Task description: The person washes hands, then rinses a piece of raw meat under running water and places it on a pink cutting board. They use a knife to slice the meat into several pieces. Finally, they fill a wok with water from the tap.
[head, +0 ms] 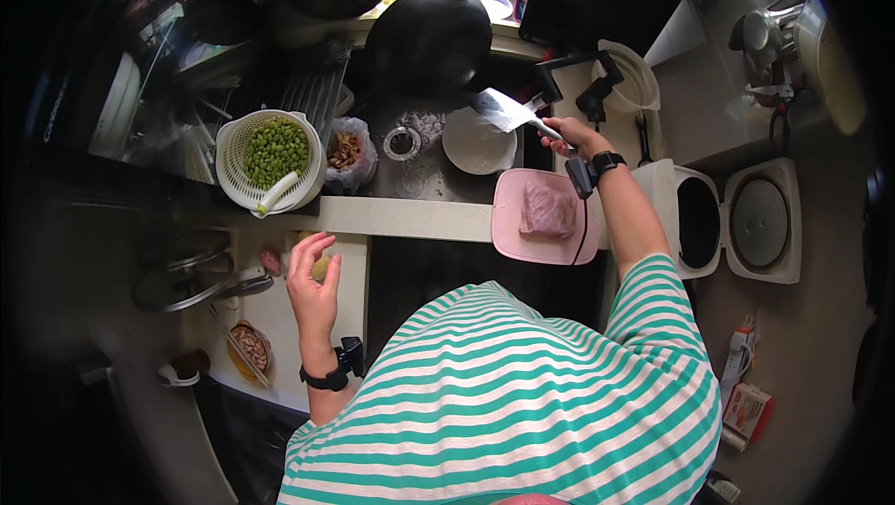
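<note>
My right hand (573,136) grips the handle of a wide-bladed kitchen knife (505,112), which looks like a cleaver. Its blade hangs over a white bowl (479,145) in the sink area. Just below that hand, a slab of raw meat (548,210) lies on a pink cutting board (507,225) at the counter's front edge. With fingers apart and nothing in them, my left hand (312,282) is raised above the left counter (342,316). Behind its fingers a round yellowish item (321,267) is partly hidden.
A white colander (231,173) holds green beans and a pale vegetable piece. Beside it is a bag-lined container (363,162) of brown scraps. A black wok (430,40) stands behind. To the right is an appliance (762,222) with its lid up; a bowl of peanuts (250,347) sits lower left.
</note>
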